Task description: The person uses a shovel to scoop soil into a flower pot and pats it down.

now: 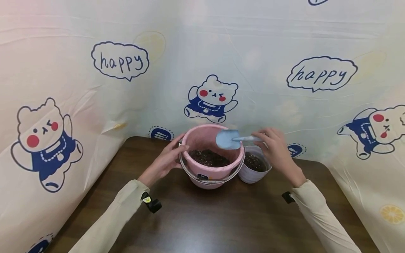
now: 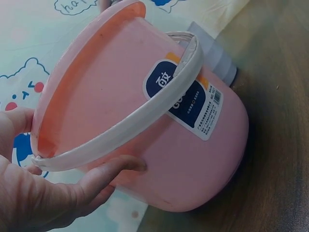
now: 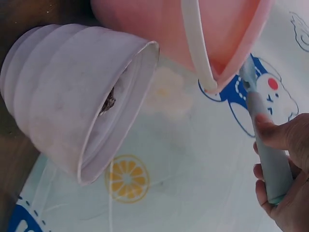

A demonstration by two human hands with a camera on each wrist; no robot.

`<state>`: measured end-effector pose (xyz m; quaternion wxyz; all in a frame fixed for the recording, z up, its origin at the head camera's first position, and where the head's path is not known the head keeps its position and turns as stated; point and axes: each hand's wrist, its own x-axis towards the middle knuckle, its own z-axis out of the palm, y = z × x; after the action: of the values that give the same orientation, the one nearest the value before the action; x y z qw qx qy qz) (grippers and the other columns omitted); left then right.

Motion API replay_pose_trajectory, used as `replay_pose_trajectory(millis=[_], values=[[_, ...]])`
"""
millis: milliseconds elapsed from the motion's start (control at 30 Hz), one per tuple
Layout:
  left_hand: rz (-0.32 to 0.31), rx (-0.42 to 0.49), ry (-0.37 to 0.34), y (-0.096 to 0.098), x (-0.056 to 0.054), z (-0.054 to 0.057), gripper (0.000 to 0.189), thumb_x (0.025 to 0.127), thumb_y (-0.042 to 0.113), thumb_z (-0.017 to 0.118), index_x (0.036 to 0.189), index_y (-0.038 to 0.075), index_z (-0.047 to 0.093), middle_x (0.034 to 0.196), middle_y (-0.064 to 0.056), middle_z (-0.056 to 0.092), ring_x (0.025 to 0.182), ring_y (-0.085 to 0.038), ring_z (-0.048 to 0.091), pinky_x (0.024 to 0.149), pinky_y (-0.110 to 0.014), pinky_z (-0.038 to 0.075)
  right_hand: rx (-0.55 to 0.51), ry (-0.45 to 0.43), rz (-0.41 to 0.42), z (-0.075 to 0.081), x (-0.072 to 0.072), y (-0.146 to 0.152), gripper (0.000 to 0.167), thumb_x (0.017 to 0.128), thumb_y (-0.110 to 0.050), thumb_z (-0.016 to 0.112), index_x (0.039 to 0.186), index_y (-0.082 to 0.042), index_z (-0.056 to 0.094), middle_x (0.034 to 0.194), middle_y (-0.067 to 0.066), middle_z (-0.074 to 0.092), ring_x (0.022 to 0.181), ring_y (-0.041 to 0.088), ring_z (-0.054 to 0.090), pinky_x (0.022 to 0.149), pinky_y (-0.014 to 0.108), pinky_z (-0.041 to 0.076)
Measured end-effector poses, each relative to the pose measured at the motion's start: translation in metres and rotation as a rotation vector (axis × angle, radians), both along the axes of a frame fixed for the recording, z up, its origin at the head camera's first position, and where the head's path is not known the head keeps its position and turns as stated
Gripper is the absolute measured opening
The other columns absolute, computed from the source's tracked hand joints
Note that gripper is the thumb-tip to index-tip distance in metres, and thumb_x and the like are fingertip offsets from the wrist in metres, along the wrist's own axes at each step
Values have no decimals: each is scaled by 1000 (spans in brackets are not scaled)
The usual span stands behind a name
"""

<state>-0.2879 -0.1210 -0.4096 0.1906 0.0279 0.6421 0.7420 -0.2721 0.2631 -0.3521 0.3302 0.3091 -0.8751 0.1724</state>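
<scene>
A pink bucket [image 1: 209, 170] with dark soil [image 1: 209, 158] inside stands at the back of the table, its white handle [image 2: 130, 118] hanging down in front. My left hand [image 1: 166, 160] grips the bucket's left side, thumb at the rim and fingers against the outer wall. In my right hand [image 1: 275, 147] is a small blue trowel [image 1: 228, 139], held by its handle [image 3: 271, 154]. The trowel's blade is over the bucket's right rim, above the soil. Beside the bucket on the right is a pale lilac flowerpot [image 1: 251, 175], also with soil in it.
The dark wooden table [image 1: 202, 218] reaches back to a printed cloth [image 1: 253, 42] with cartoon bears, which hangs behind and at both sides. A black band [image 1: 153, 204] is at the left wrist, another [image 1: 288, 197] at the right.
</scene>
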Motion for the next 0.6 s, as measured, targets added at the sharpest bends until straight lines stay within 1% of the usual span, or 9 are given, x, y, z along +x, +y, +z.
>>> replay_pose_trajectory(millis=[100,200,333,433,500,600], values=[[-1,7,4,0,0,0,76,105,27,61,168,35,19,173,-18,15,152,-46,33,109,-72,41,52,-29,-15,2,-1,-9,33,83,8,82,115,0,77,108,17,70,103,35,56,91,54,43],[-2,11,6,0,0,0,76,104,27,61,168,35,20,173,-18,15,152,-46,34,109,-73,41,115,-27,-31,3,-2,-18,34,81,8,85,112,-3,79,108,15,71,103,33,56,91,52,45],[-1,10,0,0,1,1,76,104,27,61,168,35,20,173,-18,15,151,-46,34,109,-73,42,233,40,-30,4,-6,-28,35,79,10,85,110,-5,80,106,12,72,99,32,56,89,49,48],[0,11,0,0,1,1,76,104,27,61,168,35,20,173,-18,15,151,-46,35,108,-73,42,343,87,-29,5,-8,-36,34,79,9,85,109,-6,80,103,10,71,96,31,54,86,46,47],[0,10,-1,0,1,1,76,104,27,61,168,35,20,173,-17,15,151,-46,35,108,-72,42,421,102,-31,5,-10,-42,31,82,7,83,109,-6,80,102,9,69,95,30,52,85,44,46],[-1,9,-4,-1,1,0,76,104,27,61,168,35,20,173,-17,15,151,-46,34,108,-72,43,527,96,-46,6,-11,-50,27,85,4,82,109,-8,80,100,8,66,95,29,49,87,43,44]])
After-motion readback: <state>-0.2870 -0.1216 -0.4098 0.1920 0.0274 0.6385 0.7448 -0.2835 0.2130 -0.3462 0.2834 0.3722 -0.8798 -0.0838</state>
